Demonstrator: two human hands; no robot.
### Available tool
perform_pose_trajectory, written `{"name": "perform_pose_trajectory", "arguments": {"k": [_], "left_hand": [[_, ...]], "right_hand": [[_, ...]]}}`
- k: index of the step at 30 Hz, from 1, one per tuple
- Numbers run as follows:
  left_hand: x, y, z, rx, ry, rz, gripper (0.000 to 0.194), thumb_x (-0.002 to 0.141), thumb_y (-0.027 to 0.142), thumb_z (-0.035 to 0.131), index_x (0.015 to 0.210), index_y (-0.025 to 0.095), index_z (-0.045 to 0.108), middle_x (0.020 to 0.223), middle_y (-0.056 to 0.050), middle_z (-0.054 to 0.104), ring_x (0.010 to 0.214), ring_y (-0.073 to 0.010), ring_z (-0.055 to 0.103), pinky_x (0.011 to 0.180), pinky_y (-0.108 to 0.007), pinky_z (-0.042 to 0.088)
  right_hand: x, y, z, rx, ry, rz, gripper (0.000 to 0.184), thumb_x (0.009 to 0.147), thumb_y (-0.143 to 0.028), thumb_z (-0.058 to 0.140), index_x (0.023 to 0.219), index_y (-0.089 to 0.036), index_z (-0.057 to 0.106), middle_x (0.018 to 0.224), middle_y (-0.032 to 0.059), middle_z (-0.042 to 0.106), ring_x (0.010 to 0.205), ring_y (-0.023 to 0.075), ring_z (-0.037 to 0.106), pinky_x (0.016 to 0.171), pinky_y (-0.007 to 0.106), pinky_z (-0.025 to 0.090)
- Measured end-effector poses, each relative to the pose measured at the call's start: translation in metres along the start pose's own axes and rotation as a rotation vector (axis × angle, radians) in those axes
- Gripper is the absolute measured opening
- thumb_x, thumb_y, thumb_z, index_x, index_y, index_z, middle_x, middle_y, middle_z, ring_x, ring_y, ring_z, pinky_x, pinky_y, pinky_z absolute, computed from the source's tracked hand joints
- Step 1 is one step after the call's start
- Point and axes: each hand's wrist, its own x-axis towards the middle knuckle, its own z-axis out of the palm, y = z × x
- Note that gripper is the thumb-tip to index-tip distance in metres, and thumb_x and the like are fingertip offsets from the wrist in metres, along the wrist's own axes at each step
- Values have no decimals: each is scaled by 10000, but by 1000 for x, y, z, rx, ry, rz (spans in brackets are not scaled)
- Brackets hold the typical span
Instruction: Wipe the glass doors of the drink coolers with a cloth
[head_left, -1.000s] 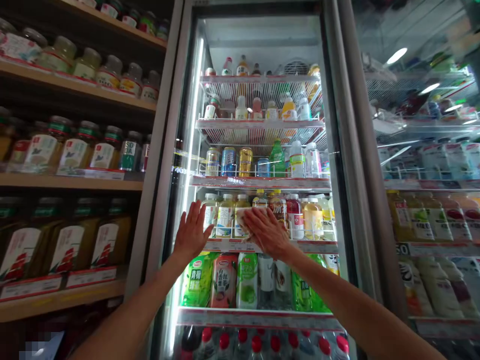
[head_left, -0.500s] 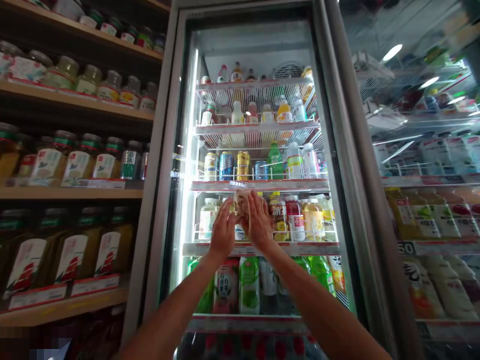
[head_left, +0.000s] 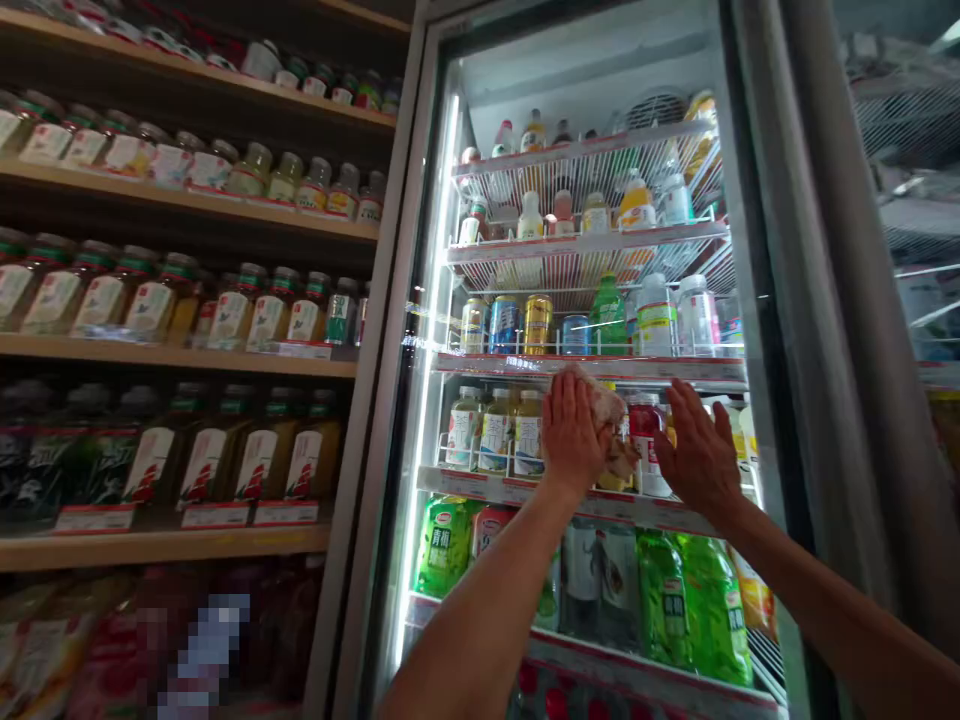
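Note:
My left hand (head_left: 574, 435) presses a crumpled, pale brownish cloth (head_left: 606, 410) against the glass door (head_left: 585, 60) of a lit drinks cooler. Its fingers lie close together over the left part of the cloth, and the rest bunches out to the right, partly hidden by the hand. To the right, apart from the cloth, my right hand (head_left: 697, 450) is open and holds nothing. Its fingers are raised and its thumb stands apart; whether the palm touches the glass I cannot tell.
Behind the glass, wire shelves carry bottles and cans, with green bottles (head_left: 679, 600) at the bottom. Wooden shelves (head_left: 172, 345) with rows of bottles stand on the left. A grey metal door frame (head_left: 825, 300) runs along the right, beside another cooler.
My view has turned left. My hands have moved apart: the right one has come off the cloth to the right, while the left one now covers the cloth.

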Motion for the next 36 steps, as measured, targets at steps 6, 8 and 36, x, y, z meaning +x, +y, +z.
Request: {"name": "perform_pose_trajectory", "arguments": {"k": [6,8,36], "left_hand": [[20,-88,-58,-29,77,-63,573,845,120,310,1402,242,252,1397,-56,411,1305,-196,375,1068,-438,398],[32,-121,-88,19,103,-90,577,818,84,312,1367,262,328,1342,-33,470,1267,-177,422,1078,-418,393],[-8,-130,-82,116,-36,181,511,879,165,303,1388,218,297,1470,-51,304,1398,-202,149,1133,-454,272]], "right_hand": [[-1,-6,4,-63,-9,14,542,868,-305,391,1379,-153,295,1437,134,359,1351,204,294,1108,433,215],[-1,-7,3,-77,1,13,535,867,-305,400,1373,-160,308,1437,126,361,1353,199,290,1111,425,211],[-4,-5,11,-38,52,36,538,845,-350,336,1376,-264,344,1401,81,428,1324,209,334,1101,452,229]]}}
